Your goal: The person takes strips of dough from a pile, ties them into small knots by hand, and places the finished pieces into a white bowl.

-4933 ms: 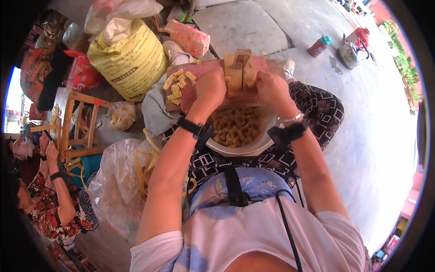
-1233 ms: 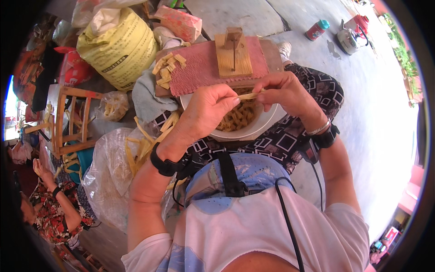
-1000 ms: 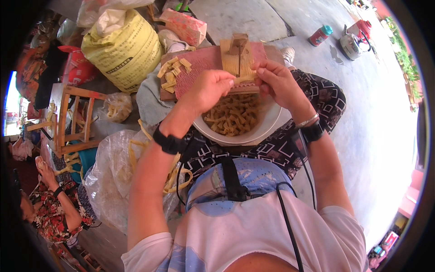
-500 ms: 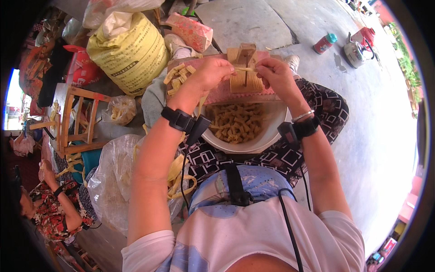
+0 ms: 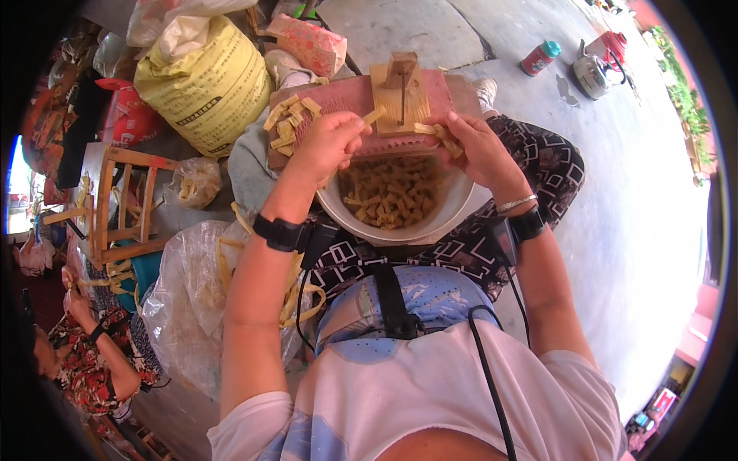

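A short pale yellow strip (image 5: 374, 115) sticks out from the closed fingertips of my left hand (image 5: 329, 147), left of a wooden block (image 5: 392, 111). The block has an upright post and a thin dark rod, and rests on a board covered with pink cloth (image 5: 342, 96). Just right of the block, my right hand (image 5: 486, 157) is closed on several yellow strips (image 5: 432, 131), partly hidden by the fingers. Below both hands, a white basin (image 5: 384, 237) holds many short yellowish pieces (image 5: 396, 196). More flat cut strips (image 5: 287, 123) are piled at the board's left end.
A yellow woven sack (image 5: 204, 84) stands at the far left, near a wooden chair frame (image 5: 138, 203). Clear plastic bags (image 5: 184, 292) lie by my left arm. Another person (image 5: 100, 349) sits at left. A bottle (image 5: 540, 58) and a kettle (image 5: 592, 75) stand far right.
Both hands held one strip across the front of the wooden block. They are now apart and nearer me, each with yellow strip material. The view has shifted slightly.
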Available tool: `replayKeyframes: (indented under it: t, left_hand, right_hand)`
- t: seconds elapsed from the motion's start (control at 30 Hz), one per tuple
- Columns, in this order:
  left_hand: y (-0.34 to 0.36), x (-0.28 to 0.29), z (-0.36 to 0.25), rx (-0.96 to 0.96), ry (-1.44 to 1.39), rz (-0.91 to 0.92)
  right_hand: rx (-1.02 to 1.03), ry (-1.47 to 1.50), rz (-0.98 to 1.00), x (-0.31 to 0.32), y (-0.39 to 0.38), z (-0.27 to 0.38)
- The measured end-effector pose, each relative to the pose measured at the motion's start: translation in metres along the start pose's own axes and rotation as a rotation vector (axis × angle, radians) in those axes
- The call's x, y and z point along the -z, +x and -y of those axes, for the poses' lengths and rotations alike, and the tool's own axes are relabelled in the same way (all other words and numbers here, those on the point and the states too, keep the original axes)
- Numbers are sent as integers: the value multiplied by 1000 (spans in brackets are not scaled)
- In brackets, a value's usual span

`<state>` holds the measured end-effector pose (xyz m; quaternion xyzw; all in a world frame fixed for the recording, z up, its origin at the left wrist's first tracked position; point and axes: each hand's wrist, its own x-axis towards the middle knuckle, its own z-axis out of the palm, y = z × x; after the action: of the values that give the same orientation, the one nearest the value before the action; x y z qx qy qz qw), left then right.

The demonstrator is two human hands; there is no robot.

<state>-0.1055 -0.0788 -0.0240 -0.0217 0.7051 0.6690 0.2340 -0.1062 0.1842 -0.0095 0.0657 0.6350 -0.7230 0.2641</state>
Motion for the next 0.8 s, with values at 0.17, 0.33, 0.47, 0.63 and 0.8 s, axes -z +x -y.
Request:
replayKeyframes:
  t: [0.17,0.33,0.47,0.63,0.8]
  left_hand:
    - [-21,-3,-13,6,-482,38]
    - [-37,-37,-28,-46,-287,84]
    - [-49,-60,-22,-257,179,50]
    - [-71,-66,-29,-131,-167,131]
    - [-93,-70,-21,-105,-265,146]
  right_hand:
    - [18,165,178,-7,-15,5]
    - [93,18,233,-23,-33,6]
    - [219,-266,181,-37,-46,12]
    - [702,-742,119,-48,-67,17]
    - [834,-955,219,-44,-78,17]
